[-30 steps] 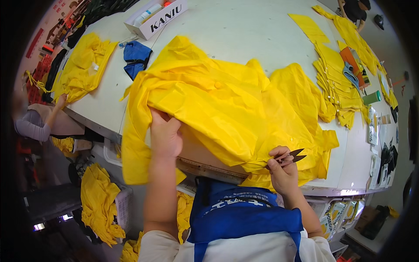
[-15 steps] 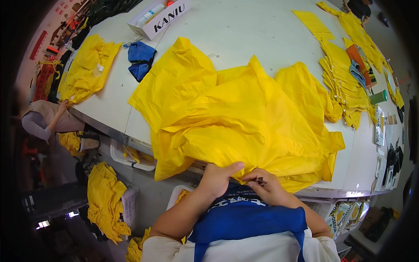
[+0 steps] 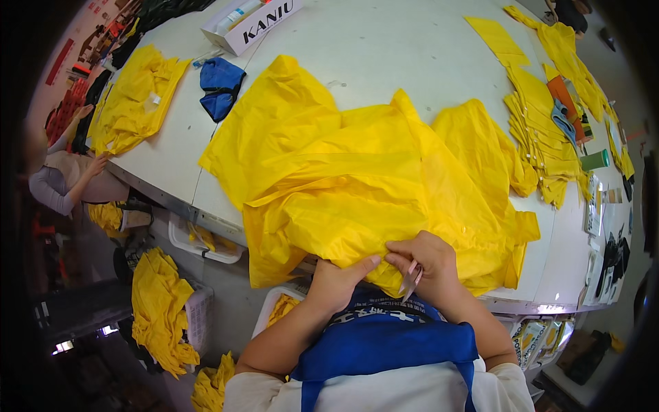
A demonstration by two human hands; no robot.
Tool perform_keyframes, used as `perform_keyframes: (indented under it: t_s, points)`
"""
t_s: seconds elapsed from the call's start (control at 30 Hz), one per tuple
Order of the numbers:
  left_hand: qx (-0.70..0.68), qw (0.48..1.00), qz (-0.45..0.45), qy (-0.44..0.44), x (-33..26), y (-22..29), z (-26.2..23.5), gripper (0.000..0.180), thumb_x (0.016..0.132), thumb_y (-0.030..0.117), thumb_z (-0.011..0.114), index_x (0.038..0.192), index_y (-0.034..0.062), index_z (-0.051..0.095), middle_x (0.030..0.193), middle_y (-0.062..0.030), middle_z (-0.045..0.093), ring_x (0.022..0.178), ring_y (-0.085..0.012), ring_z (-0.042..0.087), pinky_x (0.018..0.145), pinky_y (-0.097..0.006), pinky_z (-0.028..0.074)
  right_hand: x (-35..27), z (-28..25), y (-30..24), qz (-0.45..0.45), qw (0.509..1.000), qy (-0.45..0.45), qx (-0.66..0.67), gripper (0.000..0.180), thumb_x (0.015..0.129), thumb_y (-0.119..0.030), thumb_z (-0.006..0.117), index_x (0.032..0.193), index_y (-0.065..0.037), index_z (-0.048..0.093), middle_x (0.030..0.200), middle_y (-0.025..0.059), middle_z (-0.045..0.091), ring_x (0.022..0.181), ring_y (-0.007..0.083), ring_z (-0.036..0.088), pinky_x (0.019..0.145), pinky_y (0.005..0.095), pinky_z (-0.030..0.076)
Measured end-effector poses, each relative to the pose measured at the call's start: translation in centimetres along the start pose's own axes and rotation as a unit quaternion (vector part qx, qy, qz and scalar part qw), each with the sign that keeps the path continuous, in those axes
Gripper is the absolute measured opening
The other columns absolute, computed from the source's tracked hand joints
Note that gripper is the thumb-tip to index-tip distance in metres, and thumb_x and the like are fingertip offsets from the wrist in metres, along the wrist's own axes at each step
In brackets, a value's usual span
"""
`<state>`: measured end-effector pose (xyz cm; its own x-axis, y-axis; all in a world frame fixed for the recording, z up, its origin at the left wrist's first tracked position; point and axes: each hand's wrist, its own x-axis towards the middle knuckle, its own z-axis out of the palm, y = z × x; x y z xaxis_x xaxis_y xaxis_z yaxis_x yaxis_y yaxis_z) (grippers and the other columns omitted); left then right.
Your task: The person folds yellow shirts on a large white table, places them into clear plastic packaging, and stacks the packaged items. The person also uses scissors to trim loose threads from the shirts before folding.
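Note:
A large yellow garment (image 3: 357,185) of thin, creased fabric lies spread over the table's near edge in front of me. My left hand (image 3: 336,283) grips its near edge, thumb on top and fingers hidden beneath. Close by on the right, my right hand (image 3: 427,259) is closed around small metal thread snips (image 3: 411,278), whose blades point down toward my lap. Its thumb and forefinger are at the fabric's edge; whether they pinch it I cannot tell.
A blue cloth item (image 3: 221,88) and a white box (image 3: 250,26) lie beyond the garment. Stacked yellow pieces (image 3: 542,137) and a green spool (image 3: 594,160) are at right. Another person (image 3: 72,175) handles a yellow garment (image 3: 137,103) at left. Filled baskets (image 3: 199,323) stand below the table.
My right hand has risen slightly up and to the right, turning so the snips show plainly. The left hand stays on the edge. The person at left has raised one hand.

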<state>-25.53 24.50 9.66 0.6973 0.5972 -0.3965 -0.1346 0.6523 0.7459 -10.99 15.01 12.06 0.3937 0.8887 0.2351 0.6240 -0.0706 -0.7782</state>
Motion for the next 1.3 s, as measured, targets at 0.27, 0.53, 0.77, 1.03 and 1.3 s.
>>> perform_keyframes:
  t_s: [0.27, 0.53, 0.77, 1.03, 1.3]
  points:
    - [-0.102, 0.994, -0.035, -0.014, 0.8, 1.1, 0.2, 0.056, 0.082, -0.005, 0.061, 0.133, 0.0049, 0.04, 0.128, -0.0085, 0.052, 0.117, -0.0229, 0.051, 0.1, -0.037, 0.04, -0.9, -2.0, 1.6, 0.211, 0.899, -0.034, 0.382, 0.01, 0.081, -0.003, 0.065, 0.088, -0.004, 0.058, 0.073, 0.0009, 0.051, 0.062, 0.0088, 0.046, 0.056, 0.0227, 0.037]
    - [-0.119, 0.992, -0.039, -0.008, 0.9, 1.2, 0.6, 0.047, 0.084, -0.003, 0.06, 0.128, 0.0033, 0.045, 0.125, -0.0082, 0.054, 0.114, -0.0223, 0.052, 0.099, -0.035, 0.041, -0.2, -5.2, 3.1, 0.15, 0.975, -0.019, 0.162, 0.04, 0.08, -0.022, 0.065, 0.109, -0.004, 0.045, 0.079, 0.006, 0.041, 0.069, 0.0167, 0.042, 0.065, 0.028, 0.038]
    - [-0.136, 0.989, -0.061, -0.022, 1.1, 1.5, 0.6, 0.049, 0.085, -0.003, 0.059, 0.131, 0.0048, 0.042, 0.127, -0.0078, 0.052, 0.116, -0.0219, 0.051, 0.1, -0.035, 0.041, 1.9, -6.5, 1.3, 0.02, 0.976, -0.152, -0.155, 0.042, 0.073, -0.018, 0.071, 0.112, -0.013, 0.056, 0.087, 0.0106, 0.048, 0.08, 0.0273, 0.051, 0.072, 0.0365, 0.044]
    - [-0.145, 0.985, -0.084, -0.033, 1.0, 1.8, 0.5, 0.05, 0.085, -0.002, 0.059, 0.132, 0.0051, 0.041, 0.129, -0.0086, 0.051, 0.118, -0.0223, 0.05, 0.101, -0.036, 0.04, 2.6, -6.4, 1.4, -0.034, 0.972, -0.154, -0.172, 0.057, 0.074, -0.018, 0.071, 0.129, -0.021, 0.054, 0.087, 0.0111, 0.044, 0.08, 0.0258, 0.048, 0.072, 0.0342, 0.043]
    - [-0.142, 0.985, -0.088, -0.035, 1.1, 1.9, 0.4, 0.051, 0.085, -0.003, 0.059, 0.132, 0.005, 0.041, 0.129, -0.0083, 0.051, 0.119, -0.0226, 0.049, 0.102, -0.036, 0.039, 3.1, -6.6, 2.5, -0.045, 0.98, -0.148, -0.123, 0.057, 0.069, -0.012, 0.076, 0.123, -0.022, 0.06, 0.084, 0.0093, 0.045, 0.072, 0.0232, 0.049, 0.063, 0.0317, 0.045]
